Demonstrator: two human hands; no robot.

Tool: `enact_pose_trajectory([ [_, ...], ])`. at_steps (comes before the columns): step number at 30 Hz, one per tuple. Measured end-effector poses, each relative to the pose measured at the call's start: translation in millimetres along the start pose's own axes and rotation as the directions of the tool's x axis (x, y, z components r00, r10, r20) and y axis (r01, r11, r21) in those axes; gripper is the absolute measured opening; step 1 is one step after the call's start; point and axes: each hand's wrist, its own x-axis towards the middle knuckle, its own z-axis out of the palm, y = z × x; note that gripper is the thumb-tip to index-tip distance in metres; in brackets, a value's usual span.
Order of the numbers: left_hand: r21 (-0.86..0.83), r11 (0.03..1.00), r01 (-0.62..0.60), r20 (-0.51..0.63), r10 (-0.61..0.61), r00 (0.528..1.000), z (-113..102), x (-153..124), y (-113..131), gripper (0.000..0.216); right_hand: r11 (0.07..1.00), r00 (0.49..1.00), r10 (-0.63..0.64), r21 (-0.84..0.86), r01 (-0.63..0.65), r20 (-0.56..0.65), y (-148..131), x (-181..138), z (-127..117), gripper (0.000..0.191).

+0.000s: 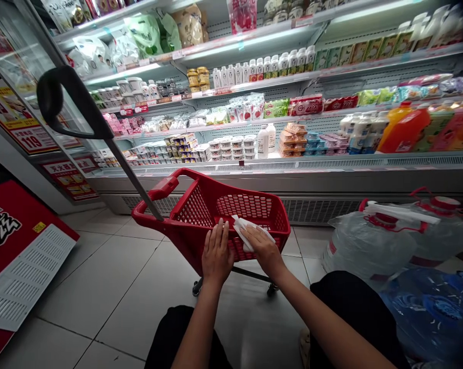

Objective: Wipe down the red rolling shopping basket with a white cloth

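Observation:
A small red plastic shopping cart [250, 202] stands in front of me, its basket side facing my knees. My left hand [217, 252] lies flat on the near outer wall by the rim, fingers stretched upward and holding nothing. Just right of it, my right hand [264, 250] presses a crumpled white cloth [244, 228] against the upper near wall of the basket. The cloth sticks out past the fingertips, over the rim. No goods show in the basket, though its near bottom is hidden. A long grey pole with a black looped handle [76, 102] rises from the cart's left end.
Behind the cart runs an open refrigerated shelf [231, 165] stocked with bottles, cups and bags. Large clear water jugs [373, 246] and a blue water bottle [435, 307] stand close on my right. A red cabinet [22, 246] is at the left on the tiled floor [127, 302].

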Motion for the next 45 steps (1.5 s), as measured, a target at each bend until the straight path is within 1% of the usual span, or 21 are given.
enact_pose_trajectory([
  [2, 0.025, 0.999, 0.039, -0.031, -0.039, 0.999, -7.0, -2.4, -9.1, 0.084, 1.0, 1.0, 0.006, -0.015, -0.006, -0.005, 14.6, -15.8, -11.6, 0.073],
  [5, 0.051, 0.993, 0.11, -0.073, -0.106, 0.992, -13.6, -4.7, -14.8, 0.078, 0.994, 0.994, 0.095, -0.043, -0.097, -0.047, 41.1, -41.7, -31.2, 0.073],
  [7, 0.045, 0.992, 0.119, -0.08, -0.115, 0.99, -13.6, -4.6, -12.4, 0.078, 0.984, 0.983, 0.162, -0.055, -0.167, -0.084, 49.9, -48.7, -36.6, 0.076],
  [8, 0.04, 0.993, 0.113, -0.081, -0.11, 0.991, -12.4, -4.2, -10.2, 0.079, 0.981, 0.979, 0.18, -0.057, -0.186, -0.099, 49.5, -47.4, -35.6, 0.077],
  [10, 0.035, 0.994, 0.104, -0.088, -0.1, 0.991, -8.9, -3.3, -5.7, 0.084, 0.983, 0.981, 0.169, -0.052, -0.175, -0.094, 37.8, -35.0, -26.1, 0.077],
  [13, 0.035, 0.996, 0.088, -0.079, -0.085, 0.993, -4.3, -2.9, -2.7, 0.088, 0.997, 0.996, 0.079, -0.012, -0.08, -0.038, 1.0, -1.3, 0.4, 0.075],
  [16, 0.041, 0.995, 0.093, -0.076, -0.089, 0.993, -2.5, -4.4, -3.9, 0.083, 0.999, 0.999, 0.01, 0.043, -0.009, -0.045, -34.5, 28.7, 25.1, 0.071],
  [18, 0.046, 0.994, 0.1, -0.077, -0.097, 0.992, -2.6, -6.1, -5.5, 0.08, 0.998, 0.998, -0.024, 0.064, 0.028, -0.053, -43.2, 35.4, 31.2, 0.07],
  [19, 0.048, 0.994, 0.103, -0.074, -0.099, 0.992, -3.0, -6.9, -6.1, 0.08, 0.997, 0.998, -0.036, 0.065, 0.039, -0.05, -41.4, 33.7, 30.1, 0.07],
  [22, 0.051, 0.992, 0.113, -0.077, -0.109, 0.991, -4.9, -9.0, -6.5, 0.082, 0.999, 0.999, -0.023, 0.034, 0.024, -0.027, -14.5, 11.2, 11.3, 0.071],
  [25, 0.055, 0.992, 0.114, -0.084, -0.109, 0.991, -6.5, -10.2, -4.1, 0.084, 0.999, 0.999, 0.046, -0.005, -0.046, -0.012, 27.1, -21.8, -18.1, 0.073],
  [27, 0.056, 0.993, 0.108, -0.09, -0.102, 0.991, -6.5, -10.7, -1.3, 0.085, 0.993, 0.993, 0.114, -0.021, -0.115, -0.031, 49.3, -38.7, -33.5, 0.073],
  [29, 0.049, 0.994, 0.1, -0.099, -0.094, 0.991, -5.4, -10.9, 2.0, 0.086, 0.984, 0.983, 0.176, -0.016, -0.177, -0.062, 59.8, -46.3, -40.3, 0.073],
  [30, 0.044, 0.994, 0.096, -0.102, -0.091, 0.991, -4.5, -10.8, 3.8, 0.087, 0.979, 0.977, 0.201, -0.006, -0.202, -0.078, 59.7, -46.2, -39.9, 0.075],
  [33, 0.025, 0.996, 0.091, -0.096, -0.088, 0.992, -1.6, -10.1, 8.2, 0.088, 0.974, 0.97, 0.223, 0.049, -0.219, -0.1, 41.1, -33.1, -26.7, 0.079],
  [36, 0.006, 0.996, 0.085, -0.088, -0.084, 0.993, -1.6, -9.4, 9.9, 0.087, 0.981, 0.987, 0.149, 0.135, -0.14, -0.059, 8.0, -9.5, -6.7, 0.076],
  [38, -0.01, 0.996, 0.085, -0.083, -0.086, 0.993, -5.5, -9.3, 9.1, 0.086, 0.97, 0.994, 0.11, 0.221, -0.101, -0.027, -11.3, 6.4, 1.5, 0.073],
  [40, -0.036, 0.995, 0.092, -0.064, -0.094, 0.994, -12.9, -9.1, 7.4, 0.085, 0.93, 0.994, 0.107, 0.351, -0.105, 0.013, -22.3, 20.3, 1.7, 0.069],
  [41, -0.053, 0.994, 0.098, -0.052, -0.101, 0.994, -17.7, -8.8, 6.4, 0.084, 0.893, 0.992, 0.118, 0.432, -0.125, 0.042, -24.2, 26.5, -1.1, 0.067],
  [43, -0.096, 0.988, 0.122, -0.026, -0.125, 0.992, -28.1, -6.8, 4.8, 0.081, 0.779, 0.98, 0.164, 0.594, -0.201, 0.116, -22.1, 37.7, -10.0, 0.059],
  [45, -0.15, 0.975, 0.162, -0.013, -0.165, 0.986, -37.9, -2.4, 4.3, 0.076, 0.634, 0.952, 0.238, 0.712, -0.302, 0.192, -15.8, 47.5, -19.2, 0.045],
])
